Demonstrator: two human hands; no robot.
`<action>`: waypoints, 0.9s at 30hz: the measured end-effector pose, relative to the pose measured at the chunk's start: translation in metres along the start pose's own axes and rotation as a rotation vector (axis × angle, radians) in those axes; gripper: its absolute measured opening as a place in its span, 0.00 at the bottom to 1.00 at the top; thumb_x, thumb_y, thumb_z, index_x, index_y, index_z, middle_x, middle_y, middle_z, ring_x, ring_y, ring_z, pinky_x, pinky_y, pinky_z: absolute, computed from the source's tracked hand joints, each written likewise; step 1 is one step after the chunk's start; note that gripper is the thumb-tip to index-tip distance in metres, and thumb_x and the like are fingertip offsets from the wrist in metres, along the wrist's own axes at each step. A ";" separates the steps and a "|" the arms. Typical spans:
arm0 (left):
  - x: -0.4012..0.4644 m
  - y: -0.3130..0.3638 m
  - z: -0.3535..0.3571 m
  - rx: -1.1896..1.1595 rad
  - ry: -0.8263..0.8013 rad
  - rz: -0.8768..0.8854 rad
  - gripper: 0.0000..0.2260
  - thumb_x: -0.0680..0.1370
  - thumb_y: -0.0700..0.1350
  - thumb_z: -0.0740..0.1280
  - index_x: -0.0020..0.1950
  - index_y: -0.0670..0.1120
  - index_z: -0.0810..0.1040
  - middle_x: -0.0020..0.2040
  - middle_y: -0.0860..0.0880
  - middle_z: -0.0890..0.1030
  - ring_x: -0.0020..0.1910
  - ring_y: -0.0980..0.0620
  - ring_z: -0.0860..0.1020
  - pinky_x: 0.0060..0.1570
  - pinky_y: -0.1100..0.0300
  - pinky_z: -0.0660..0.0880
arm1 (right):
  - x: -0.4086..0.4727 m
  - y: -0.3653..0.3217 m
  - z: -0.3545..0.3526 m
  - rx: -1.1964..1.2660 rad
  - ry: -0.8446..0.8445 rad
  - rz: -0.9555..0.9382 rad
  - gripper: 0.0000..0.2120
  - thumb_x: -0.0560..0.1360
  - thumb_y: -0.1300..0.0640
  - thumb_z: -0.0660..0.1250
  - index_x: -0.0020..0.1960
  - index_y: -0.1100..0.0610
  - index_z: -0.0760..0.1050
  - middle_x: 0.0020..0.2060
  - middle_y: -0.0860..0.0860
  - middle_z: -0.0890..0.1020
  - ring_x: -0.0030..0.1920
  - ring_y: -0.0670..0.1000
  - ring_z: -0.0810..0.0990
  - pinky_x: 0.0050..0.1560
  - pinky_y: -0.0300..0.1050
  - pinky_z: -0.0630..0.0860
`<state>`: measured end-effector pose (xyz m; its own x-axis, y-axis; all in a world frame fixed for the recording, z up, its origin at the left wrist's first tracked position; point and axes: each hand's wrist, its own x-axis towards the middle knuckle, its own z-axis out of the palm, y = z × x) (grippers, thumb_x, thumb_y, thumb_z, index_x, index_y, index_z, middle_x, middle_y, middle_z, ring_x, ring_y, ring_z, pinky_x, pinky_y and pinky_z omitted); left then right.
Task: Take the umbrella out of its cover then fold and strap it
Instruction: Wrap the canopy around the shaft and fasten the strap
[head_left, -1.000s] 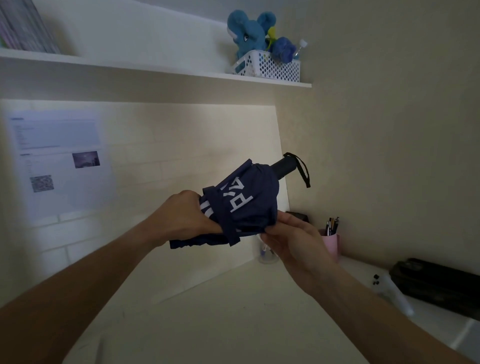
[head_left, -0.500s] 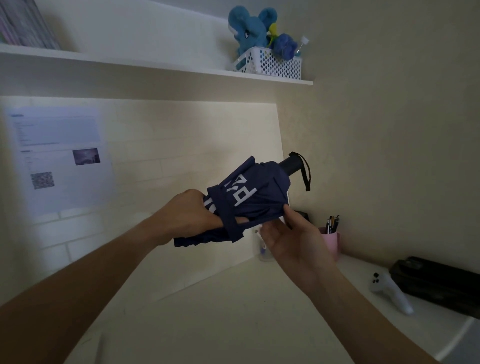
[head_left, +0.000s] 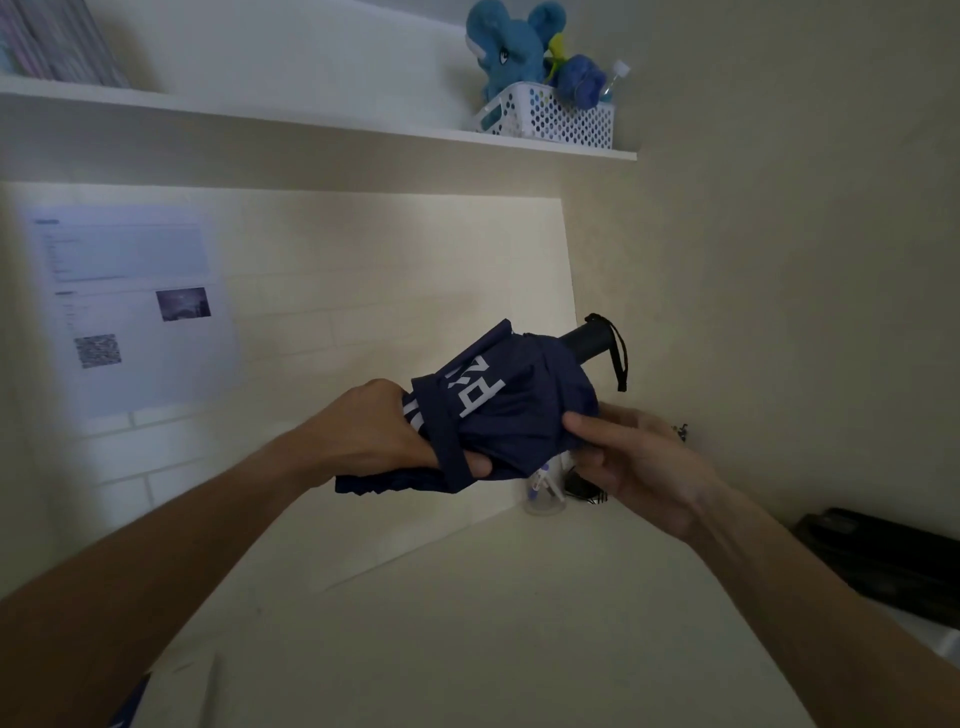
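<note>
Both hands hold a navy umbrella (head_left: 511, 410) up in the air above a pale desk (head_left: 467, 623). On one side, the left hand (head_left: 384, 431) grips the canopy end, its fingers curled round the bunched fabric and its thumb lying over a navy strap (head_left: 449, 441) that crosses the folds. On the other, the right hand (head_left: 639, 462) pinches the loose fabric at the canopy's edge, thumb on top and fingers underneath. White lettering shows on the fabric between the two hands. Beyond the right hand's thumb, the umbrella's black handle (head_left: 589, 340) points up and away, with a black wrist loop (head_left: 619, 358) hanging from its end.

Just below and behind the right hand stands a clear cup (head_left: 543, 493) with pens in it. To the right of the right forearm lies a black case (head_left: 883, 561) on the desk. Past the left hand, a printed sheet (head_left: 130, 306) is stuck to the tiled wall. High above both hands a white shelf (head_left: 311, 117) carries a white perforated basket (head_left: 550, 122) with a blue plush toy (head_left: 511, 44) in it.
</note>
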<state>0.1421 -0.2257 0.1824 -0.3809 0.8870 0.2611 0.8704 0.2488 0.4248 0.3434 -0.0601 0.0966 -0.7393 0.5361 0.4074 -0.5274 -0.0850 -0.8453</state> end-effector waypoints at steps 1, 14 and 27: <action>-0.002 0.001 -0.001 0.000 -0.019 -0.008 0.28 0.58 0.65 0.82 0.39 0.42 0.80 0.29 0.45 0.82 0.25 0.51 0.77 0.28 0.59 0.75 | -0.002 -0.001 -0.002 -0.023 -0.026 -0.003 0.14 0.73 0.61 0.72 0.58 0.64 0.78 0.39 0.52 0.80 0.33 0.46 0.73 0.36 0.37 0.73; -0.012 0.010 -0.004 0.006 -0.224 0.043 0.19 0.65 0.57 0.81 0.30 0.46 0.79 0.27 0.46 0.76 0.24 0.47 0.69 0.25 0.59 0.68 | -0.006 -0.003 -0.019 -0.053 0.032 -0.038 0.11 0.79 0.54 0.63 0.39 0.56 0.74 0.30 0.49 0.72 0.29 0.47 0.58 0.22 0.35 0.58; -0.002 0.007 0.029 0.959 0.384 0.430 0.15 0.74 0.56 0.68 0.51 0.48 0.69 0.40 0.51 0.75 0.36 0.50 0.72 0.39 0.57 0.71 | 0.026 -0.088 0.089 -1.696 -0.383 0.310 0.46 0.61 0.36 0.80 0.73 0.49 0.68 0.67 0.42 0.78 0.63 0.45 0.78 0.64 0.42 0.73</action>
<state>0.1583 -0.2140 0.1595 0.0832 0.8335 0.5462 0.7702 0.2940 -0.5660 0.3333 -0.1135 0.2119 -0.8974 0.4409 0.0183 0.4294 0.8821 -0.1939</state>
